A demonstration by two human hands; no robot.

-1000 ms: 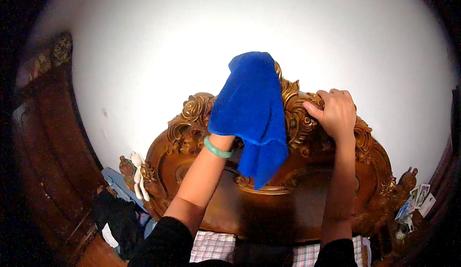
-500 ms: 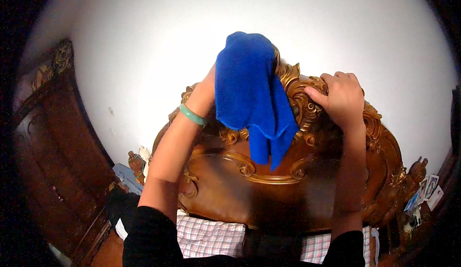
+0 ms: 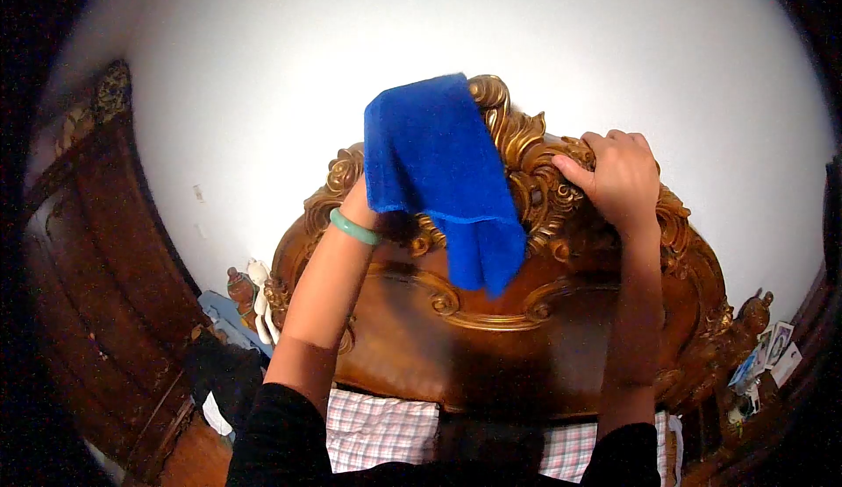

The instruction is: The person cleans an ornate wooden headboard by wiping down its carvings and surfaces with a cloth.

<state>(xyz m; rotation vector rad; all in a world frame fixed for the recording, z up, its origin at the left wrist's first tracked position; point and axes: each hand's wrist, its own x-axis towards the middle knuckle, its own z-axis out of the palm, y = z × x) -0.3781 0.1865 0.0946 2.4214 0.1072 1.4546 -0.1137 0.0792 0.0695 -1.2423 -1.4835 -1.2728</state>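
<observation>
A blue cloth (image 3: pixel 434 149) drapes over my left hand (image 3: pixel 361 199) and hides its fingers. The hand is at the upper left of the carved crest of a brown wooden headboard (image 3: pixel 395 347), with the cloth against the gilded carving (image 3: pixel 522 141). Loose folds of cloth hang down across the front of the crest. A green bangle (image 3: pixel 353 227) circles my left wrist. On the right shoulder of the crest rests my right hand (image 3: pixel 623 176), its fingers curled over the top edge and the thumb lying on the front carving.
Checked pillows (image 3: pixel 381 430) lie below the headboard. A dark wooden cabinet (image 3: pixel 105 312) stands at the left. Beside the headboard are a white figurine (image 3: pixel 261 298) on the left and several cards (image 3: pixel 781 351) on the right. A pale wall (image 3: pixel 263 66) rises behind.
My left hand and the cloth have moved left and slightly down, uncovering the gilded scroll at the crest's top. My right hand keeps its place on the headboard.
</observation>
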